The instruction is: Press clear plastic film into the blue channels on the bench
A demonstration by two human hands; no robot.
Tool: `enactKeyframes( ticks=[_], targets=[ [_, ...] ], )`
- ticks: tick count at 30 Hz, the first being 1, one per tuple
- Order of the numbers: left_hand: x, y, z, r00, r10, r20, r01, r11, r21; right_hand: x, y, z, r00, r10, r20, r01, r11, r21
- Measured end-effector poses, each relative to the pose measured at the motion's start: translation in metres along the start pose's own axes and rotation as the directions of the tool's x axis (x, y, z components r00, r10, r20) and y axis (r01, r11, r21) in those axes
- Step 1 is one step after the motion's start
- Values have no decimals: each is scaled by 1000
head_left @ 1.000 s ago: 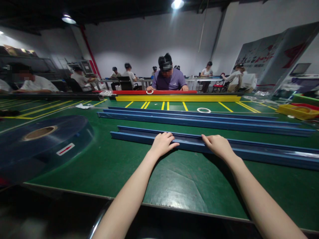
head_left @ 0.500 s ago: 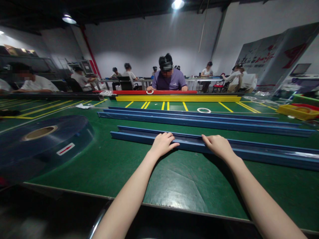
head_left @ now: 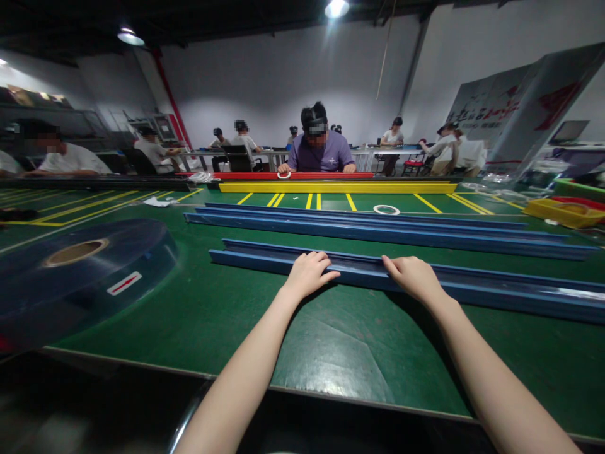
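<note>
A long blue channel rail lies across the green table in front of me. My left hand rests on its near edge, fingers curled over the top of the rail. My right hand sits a little to the right on the same rail, fingers also bent over its edge. Both hands grip the rail; the fingertips are partly hidden behind it.
Two more blue rails lie farther back, then a yellow rail and a red one. A large roll of dark film sits at left. A tape ring lies mid-table. A person in purple sits opposite; others work behind.
</note>
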State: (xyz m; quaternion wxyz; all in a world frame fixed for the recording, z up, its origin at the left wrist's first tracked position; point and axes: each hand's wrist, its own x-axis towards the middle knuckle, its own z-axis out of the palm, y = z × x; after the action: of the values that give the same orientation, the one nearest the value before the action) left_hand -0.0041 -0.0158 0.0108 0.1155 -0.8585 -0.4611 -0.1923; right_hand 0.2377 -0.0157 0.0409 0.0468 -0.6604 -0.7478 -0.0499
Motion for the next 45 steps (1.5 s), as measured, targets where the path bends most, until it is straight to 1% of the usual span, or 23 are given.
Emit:
enactKeyframes(
  ticks=[8, 18, 22, 26, 28, 32, 37, 42, 45],
  targets=[
    [0, 0, 1, 1000, -17, 2, 17, 999, 36, 0, 1, 2, 1000, -14, -15, 14, 1000, 2],
    [-1, -1, -5, 995, -36, 93, 34, 999, 24, -1, 1, 2, 1000, -12, -20, 12, 1000, 10],
    [-4, -6, -12, 987, -78, 141, 72, 996, 47, -2, 1, 1, 1000, -6, -22, 6, 1000, 12],
    [-10, -14, -19, 977, -132, 165, 123, 991, 60, -1, 1, 3, 1000, -11, -23, 11, 1000, 18],
    [-13, -18, -21, 975, -145, 171, 137, 989, 62, 0, 0, 4, 999, -36, -23, 37, 999, 28],
    [-20, -26, -23, 975, -139, 175, 129, 989, 66, 3, -9, 6, 990, -137, -19, 138, 988, 65],
    [-26, -41, -27, 973, -122, 197, 112, 992, 62, 5, -26, 3, 971, -238, 29, 234, 967, 103],
    [-31, -54, -30, 975, -51, 218, 54, 999, -4, 9, -42, 1, 927, -366, 80, 358, 929, 100],
    [-33, -60, -32, 980, -3, 197, 18, 997, -71, 14, -51, 0, 891, -443, 102, 436, 896, 89]
  ],
)
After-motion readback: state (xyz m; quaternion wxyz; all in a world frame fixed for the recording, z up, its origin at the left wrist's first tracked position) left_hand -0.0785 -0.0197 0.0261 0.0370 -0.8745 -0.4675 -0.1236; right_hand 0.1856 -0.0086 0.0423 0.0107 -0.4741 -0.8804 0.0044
